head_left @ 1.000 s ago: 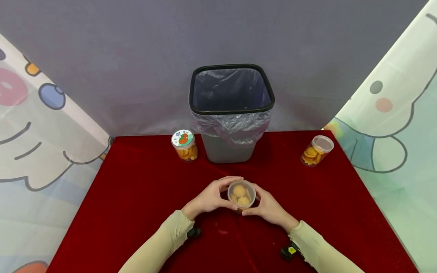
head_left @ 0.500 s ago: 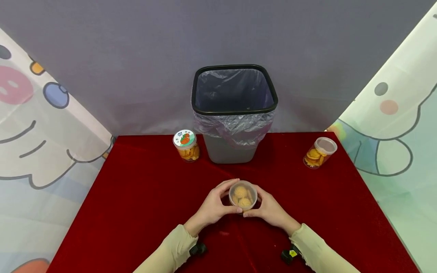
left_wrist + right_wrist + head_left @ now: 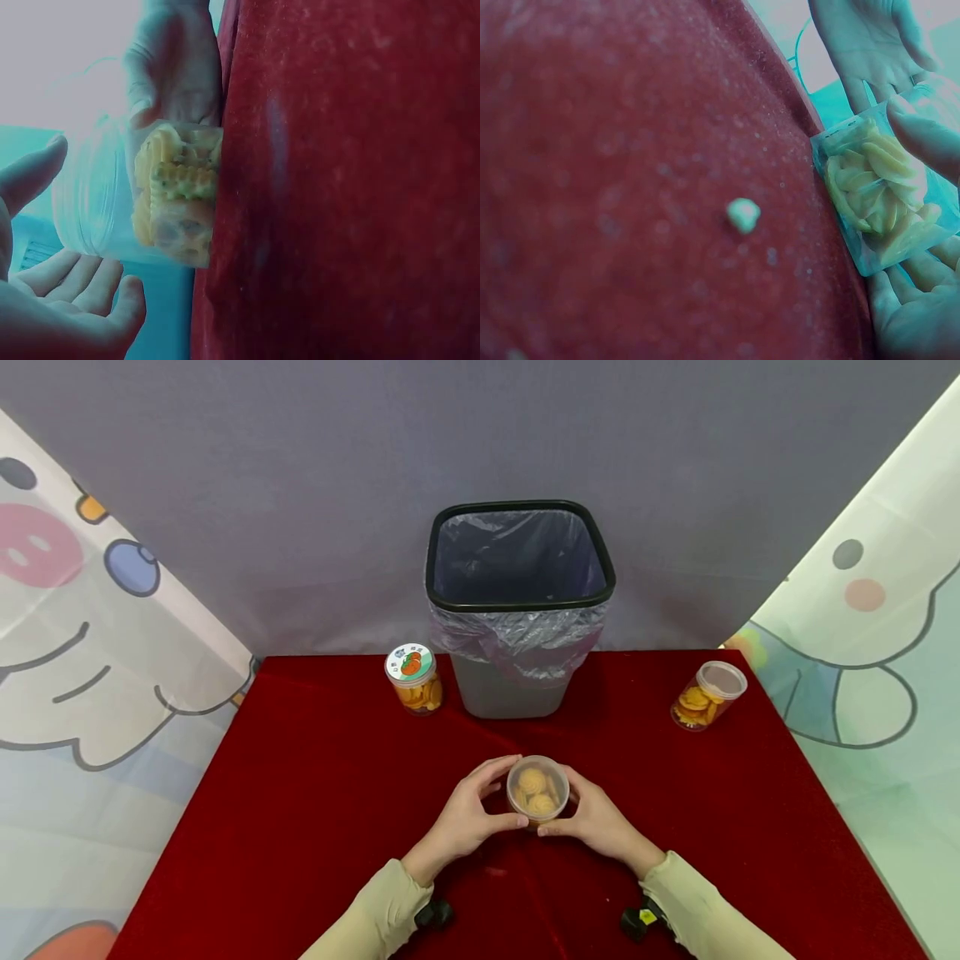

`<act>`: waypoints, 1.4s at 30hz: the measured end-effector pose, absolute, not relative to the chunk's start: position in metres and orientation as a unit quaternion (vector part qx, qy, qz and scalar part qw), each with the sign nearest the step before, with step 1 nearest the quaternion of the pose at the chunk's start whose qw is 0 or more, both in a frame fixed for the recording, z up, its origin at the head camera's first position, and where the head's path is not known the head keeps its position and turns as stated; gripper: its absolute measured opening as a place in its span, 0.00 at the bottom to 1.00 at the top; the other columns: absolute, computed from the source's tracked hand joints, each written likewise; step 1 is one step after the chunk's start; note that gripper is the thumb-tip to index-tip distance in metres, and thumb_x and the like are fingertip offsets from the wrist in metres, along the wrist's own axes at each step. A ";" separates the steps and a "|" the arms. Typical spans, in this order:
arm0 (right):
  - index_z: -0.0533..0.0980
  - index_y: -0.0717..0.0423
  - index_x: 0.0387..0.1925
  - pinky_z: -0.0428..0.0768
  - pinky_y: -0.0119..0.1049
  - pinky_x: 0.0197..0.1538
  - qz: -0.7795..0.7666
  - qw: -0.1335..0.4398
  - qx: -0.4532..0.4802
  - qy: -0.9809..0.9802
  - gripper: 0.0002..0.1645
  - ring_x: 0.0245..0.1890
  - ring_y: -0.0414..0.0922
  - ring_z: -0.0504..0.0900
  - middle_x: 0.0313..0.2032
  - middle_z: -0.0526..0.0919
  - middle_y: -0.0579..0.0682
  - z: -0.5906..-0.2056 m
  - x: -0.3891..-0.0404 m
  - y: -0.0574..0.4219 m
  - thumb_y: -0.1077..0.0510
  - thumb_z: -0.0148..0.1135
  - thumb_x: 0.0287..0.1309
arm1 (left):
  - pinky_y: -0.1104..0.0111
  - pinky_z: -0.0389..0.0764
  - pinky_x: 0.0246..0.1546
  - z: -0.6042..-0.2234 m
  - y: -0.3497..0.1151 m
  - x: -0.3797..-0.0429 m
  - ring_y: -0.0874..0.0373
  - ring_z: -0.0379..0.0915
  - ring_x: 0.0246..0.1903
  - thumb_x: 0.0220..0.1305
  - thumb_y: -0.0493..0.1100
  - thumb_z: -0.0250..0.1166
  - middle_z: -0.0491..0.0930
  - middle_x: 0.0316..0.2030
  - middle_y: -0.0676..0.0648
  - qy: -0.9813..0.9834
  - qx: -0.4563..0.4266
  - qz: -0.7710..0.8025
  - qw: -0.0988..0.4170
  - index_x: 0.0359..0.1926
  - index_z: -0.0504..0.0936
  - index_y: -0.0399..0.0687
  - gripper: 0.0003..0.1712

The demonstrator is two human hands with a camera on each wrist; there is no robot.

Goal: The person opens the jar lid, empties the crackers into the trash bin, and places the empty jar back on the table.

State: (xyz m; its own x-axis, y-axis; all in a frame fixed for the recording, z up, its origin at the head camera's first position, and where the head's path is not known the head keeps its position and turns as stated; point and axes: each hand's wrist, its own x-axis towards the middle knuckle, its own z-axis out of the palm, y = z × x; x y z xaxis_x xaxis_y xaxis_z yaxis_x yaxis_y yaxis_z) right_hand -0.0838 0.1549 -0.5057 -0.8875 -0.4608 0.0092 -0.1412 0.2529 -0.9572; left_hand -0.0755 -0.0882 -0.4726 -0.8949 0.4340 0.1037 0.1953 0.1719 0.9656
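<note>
A clear plastic jar of cookies stands on the red cloth, its frosted lid on top. The left hand reaches round its left side, with the fingertips at the far rim and the thumb at the near rim of the lid. In the left wrist view, those fingers and the thumb bracket the lid end of the jar. On the opposite side the right hand holds the jar. The right wrist view shows its thumb along one side and its fingers beneath the other.
Behind the hands stands a grey bin with a black rim and a plastic liner. A jar with an orange-printed lid is to its left. Another snack jar leans at the far right. A pale crumb lies on the cloth.
The left fingertips have slid leftward along the lid's far rim. The left thumb shifted right along the near rim, then slightly back. The right hand keeps its hold; the whole view drifts a little.
</note>
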 end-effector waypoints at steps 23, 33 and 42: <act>0.62 0.52 0.72 0.70 0.31 0.61 -0.577 0.152 -0.178 0.783 0.57 0.65 0.51 0.71 0.66 0.71 0.52 -0.503 -0.086 0.155 0.53 0.83 0.42 | 0.58 0.64 0.67 -0.464 -0.105 -0.161 0.57 0.56 0.71 0.56 0.33 0.75 0.61 0.73 0.51 0.656 0.424 0.552 0.291 0.76 0.61 0.48 0.49; 0.64 0.53 0.70 0.71 0.31 0.61 -0.578 0.145 -0.184 0.781 0.55 0.65 0.51 0.71 0.65 0.71 0.52 -0.503 -0.085 0.154 0.56 0.83 0.42 | 0.60 0.63 0.68 -0.469 -0.093 -0.159 0.56 0.60 0.70 0.53 0.30 0.75 0.65 0.71 0.46 0.642 0.442 0.553 0.294 0.74 0.63 0.40 0.48; 0.65 0.49 0.70 0.71 0.32 0.61 -0.576 0.146 -0.184 0.783 0.54 0.64 0.49 0.72 0.64 0.72 0.49 -0.505 -0.085 0.156 0.52 0.83 0.43 | 0.59 0.67 0.65 -0.468 -0.093 -0.134 0.52 0.65 0.66 0.52 0.32 0.77 0.66 0.69 0.48 0.689 0.386 0.572 0.222 0.73 0.65 0.43 0.48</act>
State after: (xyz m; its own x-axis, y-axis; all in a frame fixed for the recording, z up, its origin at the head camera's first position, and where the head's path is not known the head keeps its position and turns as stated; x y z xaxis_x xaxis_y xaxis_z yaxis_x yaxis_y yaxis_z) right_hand -0.0851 0.1556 -0.5054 -0.8894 -0.4568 -0.0162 -0.1204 0.2682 -0.9558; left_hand -0.1338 -0.0925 -0.4683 -0.6043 0.7851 0.1358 0.2784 0.0484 0.9592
